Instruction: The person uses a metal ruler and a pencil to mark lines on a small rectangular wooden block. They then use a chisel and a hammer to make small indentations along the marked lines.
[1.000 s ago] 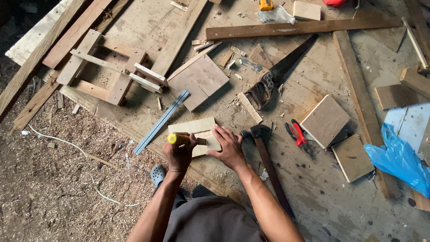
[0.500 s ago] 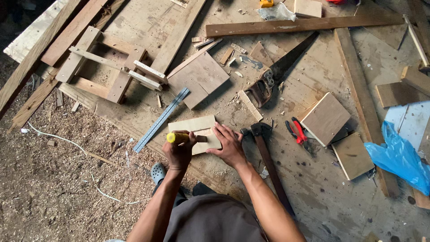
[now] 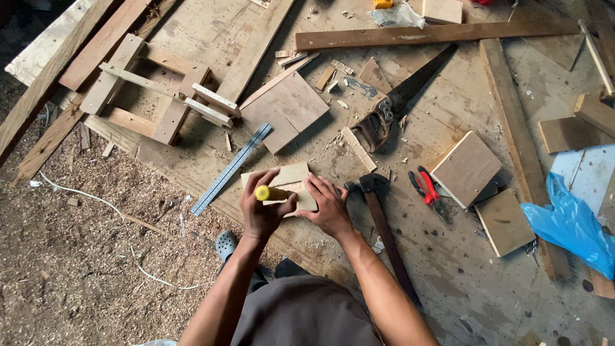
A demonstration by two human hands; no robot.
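Seen from the head camera, the left hand (image 3: 259,214) is closed in a fist around a yellow-capped, stubby round tool (image 3: 270,193); the yellow end pokes out of the top of the fist and the shaft lies across the lower edge of a small pale rectangular wooden board (image 3: 286,177). What kind of tool it is cannot be told. The right hand (image 3: 330,208) lies flat and open, fingers spread, pressing on the right end of the same board, so the board sits between the two hands and partly under both, on the worn plywood work floor (image 3: 448,269).

Just left of the board a long grey metal ruler (image 3: 232,168) lies slanted, apart from the left hand. Just right of the right hand lies a hammer with a dark head and long brown wooden handle (image 3: 383,224), close to the wrist but not touched. Farther right are red-handled pliers (image 3: 428,189), two square wooden blocks (image 3: 466,168), and a crumpled blue plastic bag (image 3: 567,224). Above the board lie a flat square plywood panel (image 3: 286,109) and a dark-bladed handsaw (image 3: 400,102). Sawdust covers the ground (image 3: 83,269) at the left
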